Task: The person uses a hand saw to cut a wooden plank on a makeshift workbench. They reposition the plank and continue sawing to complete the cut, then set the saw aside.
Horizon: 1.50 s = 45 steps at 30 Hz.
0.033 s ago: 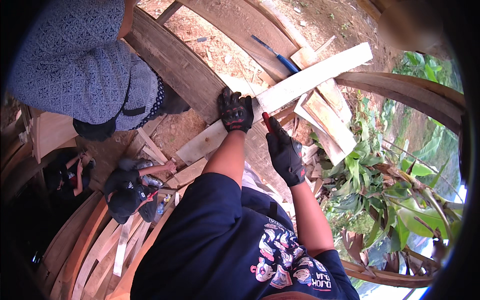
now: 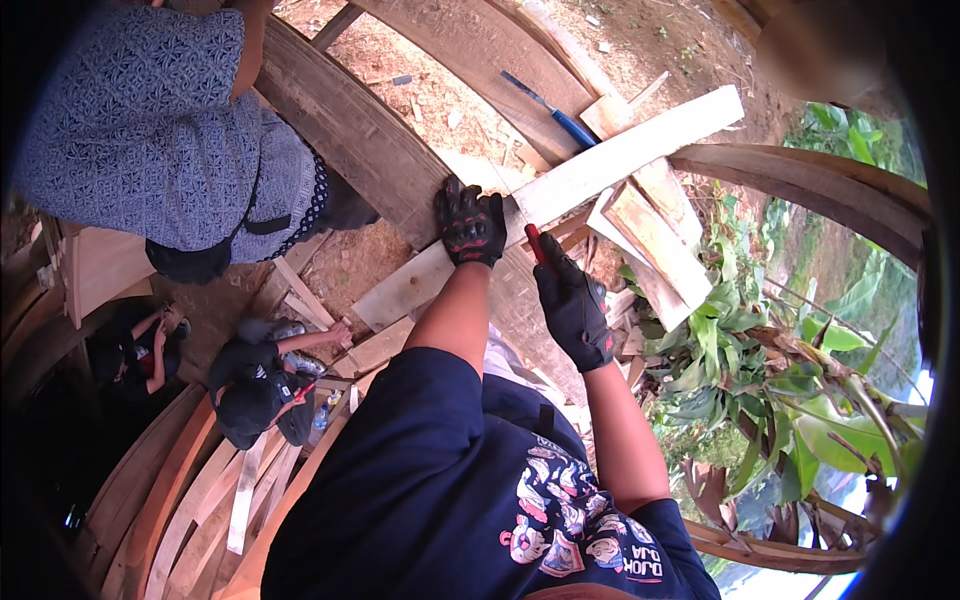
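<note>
My left hand [image 2: 472, 228], in a black glove, lies on a pale board [image 2: 640, 150] with its fingers out, pressing it down beside a dark, broad plank [image 2: 350, 120]. My gloved right hand [image 2: 574, 308] is closed round the handle of a red-handled saw [image 2: 534, 243]. Its thin blade shows almost edge-on, reaching across the board just right of my left hand. The board slants from lower left to upper right over other timber. Beyond it lies a blue-handled chisel-like tool [image 2: 572, 128].
Offcuts [image 2: 655, 245] lie under the board at right, by leafy plants [image 2: 830, 430]. A person in patterned cloth [image 2: 170, 130] stands close at left. Two more people sit lower left, one in a dark cap [image 2: 250, 412], near curved planks [image 2: 200, 510]. A curved beam [image 2: 810, 180] extends right.
My right hand has shifted very slightly; otherwise both hands, the board and the people keep their places.
</note>
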Motion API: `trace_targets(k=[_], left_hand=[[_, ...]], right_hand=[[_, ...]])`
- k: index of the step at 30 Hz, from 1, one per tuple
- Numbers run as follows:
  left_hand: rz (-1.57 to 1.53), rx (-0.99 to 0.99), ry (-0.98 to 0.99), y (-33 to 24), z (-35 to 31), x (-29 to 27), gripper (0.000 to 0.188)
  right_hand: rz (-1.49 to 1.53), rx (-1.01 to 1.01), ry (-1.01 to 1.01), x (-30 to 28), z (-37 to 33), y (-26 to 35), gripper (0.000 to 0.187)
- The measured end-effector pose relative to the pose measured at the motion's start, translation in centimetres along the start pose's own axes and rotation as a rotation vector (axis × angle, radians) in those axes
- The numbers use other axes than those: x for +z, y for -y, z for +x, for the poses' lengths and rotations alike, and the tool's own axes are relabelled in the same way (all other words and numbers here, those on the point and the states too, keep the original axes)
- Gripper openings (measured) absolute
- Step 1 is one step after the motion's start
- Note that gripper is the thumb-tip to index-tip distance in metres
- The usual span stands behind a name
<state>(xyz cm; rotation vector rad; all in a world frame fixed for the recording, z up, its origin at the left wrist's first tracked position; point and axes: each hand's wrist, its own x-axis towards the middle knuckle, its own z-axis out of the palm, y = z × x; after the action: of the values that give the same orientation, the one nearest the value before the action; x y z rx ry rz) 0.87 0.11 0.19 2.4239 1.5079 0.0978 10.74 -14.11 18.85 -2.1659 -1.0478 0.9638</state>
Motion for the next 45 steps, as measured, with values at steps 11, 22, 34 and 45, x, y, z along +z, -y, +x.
trace_targets(k=[11, 22, 34, 45], left_hand=[[0.018, 0.027, -0.048, 0.5, -1.3, 1.1, 0.036], [0.004, -0.01, 0.019, 0.0, 0.0, -0.2, 0.05], [-0.009, 0.014, 0.053, -0.6, 0.2, -1.2, 0.049], [0.044, 0.036, 0.003, 0.2, -0.1, 0.0, 0.039]], right_hand=[[0.016, 0.049, 0.014, -1.3, -4.9, -0.9, 0.052], [0.091, 0.193, -0.029, -7.9, -13.1, 6.2, 0.046], [0.034, 0.249, 0.035, -13.3, -7.7, 3.3, 0.044], [0.039, 0.054, -0.083, -4.0, -1.2, 1.6, 0.043]])
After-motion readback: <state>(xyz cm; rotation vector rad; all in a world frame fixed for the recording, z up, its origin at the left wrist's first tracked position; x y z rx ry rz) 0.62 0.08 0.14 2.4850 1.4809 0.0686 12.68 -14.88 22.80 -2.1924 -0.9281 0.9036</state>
